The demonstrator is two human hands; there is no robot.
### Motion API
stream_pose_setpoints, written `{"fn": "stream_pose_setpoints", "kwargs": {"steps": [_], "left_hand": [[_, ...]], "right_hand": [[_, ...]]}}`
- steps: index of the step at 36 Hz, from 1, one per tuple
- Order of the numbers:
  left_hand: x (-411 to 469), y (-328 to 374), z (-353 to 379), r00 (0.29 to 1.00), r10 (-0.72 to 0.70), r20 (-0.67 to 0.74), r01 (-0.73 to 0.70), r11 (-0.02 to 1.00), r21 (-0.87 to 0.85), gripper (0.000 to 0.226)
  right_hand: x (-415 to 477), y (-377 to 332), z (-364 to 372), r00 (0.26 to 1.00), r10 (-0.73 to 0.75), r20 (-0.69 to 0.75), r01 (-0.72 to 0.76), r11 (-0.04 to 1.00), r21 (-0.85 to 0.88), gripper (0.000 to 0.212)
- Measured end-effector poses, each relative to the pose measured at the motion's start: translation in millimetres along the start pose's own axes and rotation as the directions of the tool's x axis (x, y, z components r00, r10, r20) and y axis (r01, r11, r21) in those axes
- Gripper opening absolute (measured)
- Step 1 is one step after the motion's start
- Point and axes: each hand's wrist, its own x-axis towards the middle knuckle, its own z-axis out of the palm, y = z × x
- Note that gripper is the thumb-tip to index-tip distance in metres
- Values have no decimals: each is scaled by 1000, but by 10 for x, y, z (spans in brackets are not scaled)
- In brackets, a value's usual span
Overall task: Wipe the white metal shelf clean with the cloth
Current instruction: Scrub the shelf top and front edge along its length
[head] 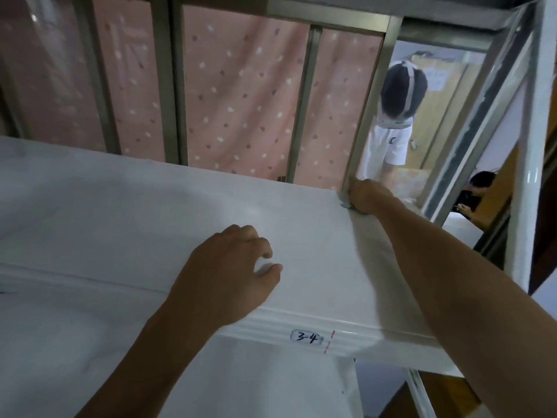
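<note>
The white metal shelf [126,212] fills the lower left and middle of the head view, with a label "3-4" on its front edge. My right hand [366,196] reaches to the shelf's far right corner and grips a small grey cloth [344,203], mostly hidden under the fingers, pressed against the corner by a metal post. My left hand [232,273] rests on the shelf top near the front edge, fingers loosely curled, holding nothing.
A grey bed frame [168,76] with pink dotted curtains [241,95] stands right behind the shelf. A white upright post [530,164] rises at the right. A person in a white shirt [391,140] bends over beyond the corner; another person's hand [470,209] shows at far right.
</note>
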Motion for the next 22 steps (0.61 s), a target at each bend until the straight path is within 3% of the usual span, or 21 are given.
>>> {"fn": "stream_pose_setpoints", "kwargs": {"steps": [5, 11, 16, 22], "left_hand": [[-23, 0, 8, 999, -17, -50, 18, 1000, 21, 30], [-134, -104, -90, 965, -19, -260, 25, 1000, 18, 34], [-367, -632, -286, 939, 55, -340, 0, 987, 159, 37], [-754, -1369, -688, 864, 86, -496, 8, 983, 184, 41]], "right_hand": [[188, -595, -52, 977, -209, -37, 211, 976, 52, 31], [268, -1405, -157, 920, -385, -65, 390, 914, 106, 29], [324, -2031, -220, 868, -487, -98, 496, 861, 113, 25], [249, -2847, -365, 802, -580, -143, 596, 794, 119, 25]]}}
